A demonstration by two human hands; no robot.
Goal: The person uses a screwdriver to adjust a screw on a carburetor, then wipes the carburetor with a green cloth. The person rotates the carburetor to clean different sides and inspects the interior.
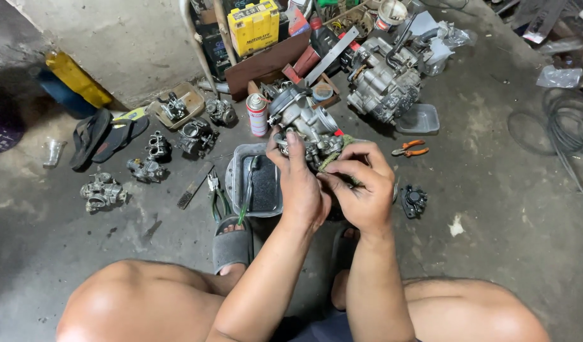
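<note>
Above the metal tray (237,180), your left hand (302,183) grips the carburetor (304,120) while your right hand (361,183) pinches something at its side; it's intact, other carburetors (149,158) wait.

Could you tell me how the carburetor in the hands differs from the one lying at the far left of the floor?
The held carburetor is lifted above the metal tray, gripped by the left hand and right hand; the far-left carburetor rests untouched on the concrete. The held one looks larger. Both are grey metal.
</note>
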